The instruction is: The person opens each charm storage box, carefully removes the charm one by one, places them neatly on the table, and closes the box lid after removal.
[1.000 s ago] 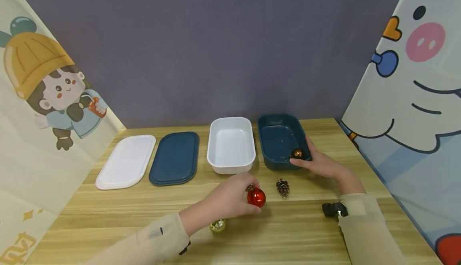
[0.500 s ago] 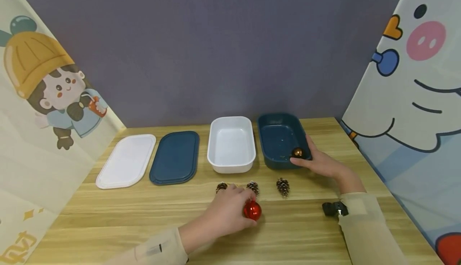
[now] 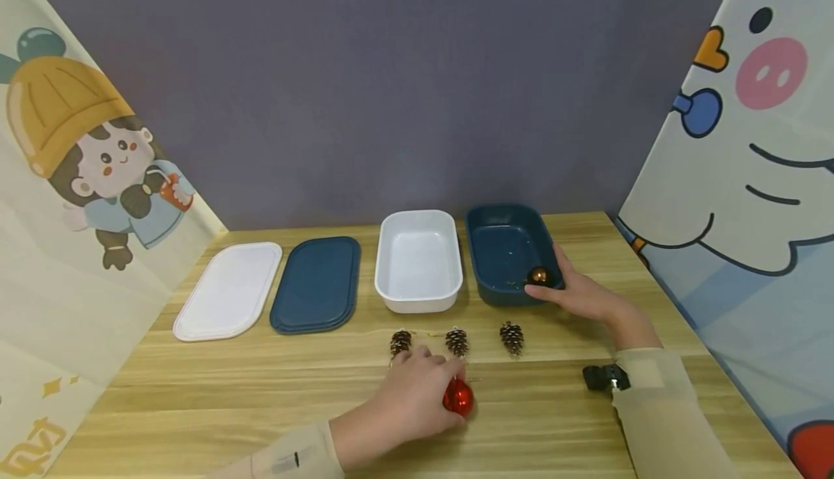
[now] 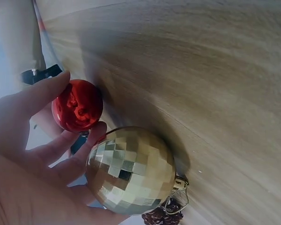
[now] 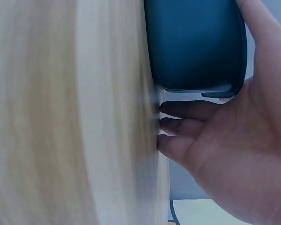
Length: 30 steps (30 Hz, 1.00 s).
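Note:
Low over the table, my left hand (image 3: 417, 396) pinches a shiny red Christmas ball (image 4: 77, 105) between thumb and fingertips. Just beside its lower fingers in the left wrist view is a gold faceted Christmas ball (image 4: 133, 171); the hand hides it in the head view. My right hand (image 3: 583, 294) rests spread against the near right corner of a navy container (image 3: 515, 298), thumb along the near wall. A brown Christmas ball (image 3: 538, 276) lies inside that corner. Three pine cones stand in a row on the table: left (image 3: 400, 343), middle (image 3: 457, 342) and right (image 3: 512, 338).
Left of the navy container stands a white container (image 3: 418, 305) with nothing in it. Farther left lie a navy lid (image 3: 316, 286) and a white lid (image 3: 228, 292), flat on the wooden table (image 3: 195, 399). A grey panel (image 3: 417, 88) closes off the back.
My left hand has moved toward me with the red ball, coming over the gold ball and uncovering the left and middle pine cones. My right hand has stayed at the navy container.

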{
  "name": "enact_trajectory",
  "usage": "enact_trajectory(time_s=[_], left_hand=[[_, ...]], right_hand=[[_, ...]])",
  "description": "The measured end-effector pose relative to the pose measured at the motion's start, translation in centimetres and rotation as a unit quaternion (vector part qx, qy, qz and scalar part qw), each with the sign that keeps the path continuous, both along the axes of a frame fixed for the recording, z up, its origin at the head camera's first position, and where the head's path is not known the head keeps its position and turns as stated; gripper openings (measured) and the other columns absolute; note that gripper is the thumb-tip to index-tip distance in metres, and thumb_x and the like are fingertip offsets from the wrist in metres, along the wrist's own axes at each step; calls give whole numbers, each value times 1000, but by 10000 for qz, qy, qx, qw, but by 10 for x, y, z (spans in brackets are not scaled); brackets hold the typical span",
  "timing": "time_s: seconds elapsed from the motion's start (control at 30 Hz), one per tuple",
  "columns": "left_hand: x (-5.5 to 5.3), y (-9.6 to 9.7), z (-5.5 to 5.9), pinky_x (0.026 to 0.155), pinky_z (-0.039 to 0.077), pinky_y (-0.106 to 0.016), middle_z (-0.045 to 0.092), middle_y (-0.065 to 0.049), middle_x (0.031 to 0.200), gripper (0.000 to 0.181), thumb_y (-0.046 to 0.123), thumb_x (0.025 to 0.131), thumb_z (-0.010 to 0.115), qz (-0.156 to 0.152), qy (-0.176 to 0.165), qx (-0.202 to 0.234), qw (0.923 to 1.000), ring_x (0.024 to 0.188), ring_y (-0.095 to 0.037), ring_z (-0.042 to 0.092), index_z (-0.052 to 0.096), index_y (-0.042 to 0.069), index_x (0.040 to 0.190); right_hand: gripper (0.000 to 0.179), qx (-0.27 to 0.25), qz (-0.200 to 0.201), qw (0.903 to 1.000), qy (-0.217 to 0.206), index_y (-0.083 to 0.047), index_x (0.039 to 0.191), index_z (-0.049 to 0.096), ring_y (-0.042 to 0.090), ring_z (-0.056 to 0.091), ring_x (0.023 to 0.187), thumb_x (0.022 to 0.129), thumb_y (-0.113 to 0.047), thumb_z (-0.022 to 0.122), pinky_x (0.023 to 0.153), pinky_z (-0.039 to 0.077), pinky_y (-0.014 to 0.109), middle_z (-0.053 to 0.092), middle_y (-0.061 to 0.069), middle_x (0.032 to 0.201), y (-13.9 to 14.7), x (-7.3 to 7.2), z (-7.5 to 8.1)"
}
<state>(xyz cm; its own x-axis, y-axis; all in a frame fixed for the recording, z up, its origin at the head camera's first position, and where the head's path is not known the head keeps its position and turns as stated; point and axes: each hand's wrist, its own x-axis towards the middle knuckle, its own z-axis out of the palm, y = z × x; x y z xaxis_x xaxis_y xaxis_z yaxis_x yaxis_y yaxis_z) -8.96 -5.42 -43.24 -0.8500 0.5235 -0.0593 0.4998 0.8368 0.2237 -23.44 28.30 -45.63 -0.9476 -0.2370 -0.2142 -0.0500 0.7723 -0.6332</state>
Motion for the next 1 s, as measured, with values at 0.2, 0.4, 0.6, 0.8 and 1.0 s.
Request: enact_trajectory(time_s=[0.2,0.4,0.6,0.8,1.0], left_hand=[[1,1,0,104,50,-58,77,10,110,53,54,69,95,-31,-95,-86,9999,99,-14,60,71,34,113],[1,2,0,103,50,-60,76,9,111,54,56,71,94,-21,-135,-68,9999,99,-15,61,71,33,114],[1,4,0,103,51,-61,77,7,113,56,57,73,92,-22,-128,-114,9999,102,-17,63,71,32,118],[-1,6,1,95,52,-51,76,6,116,63,60,74,90,23,-99,-253,9996,102,-17,64,70,32,126],[-2,7,2,91,51,-47,75,6,117,65,61,75,89,36,-93,-240,9997,100,-15,63,69,30,129]], right_hand=[[127,-7,-3,10000,-8,-21,164,-33,67,27,151,97,-71,63,116,33,80,0,38,173,0,1,1],[127,-17,25,10000,22,-21,164,-33,67,28,151,97,-70,63,116,33,80,1,39,173,0,1,2],[126,-54,49,10000,38,-22,164,-33,67,30,150,97,-69,63,115,34,80,0,38,173,0,1,2],[125,-91,57,9999,27,-23,164,-33,67,28,151,98,-69,63,115,33,80,0,38,173,0,1,1],[126,-159,89,9998,-48,-22,164,-33,66,18,154,98,-68,63,118,28,81,-8,35,174,1,0,-1]])
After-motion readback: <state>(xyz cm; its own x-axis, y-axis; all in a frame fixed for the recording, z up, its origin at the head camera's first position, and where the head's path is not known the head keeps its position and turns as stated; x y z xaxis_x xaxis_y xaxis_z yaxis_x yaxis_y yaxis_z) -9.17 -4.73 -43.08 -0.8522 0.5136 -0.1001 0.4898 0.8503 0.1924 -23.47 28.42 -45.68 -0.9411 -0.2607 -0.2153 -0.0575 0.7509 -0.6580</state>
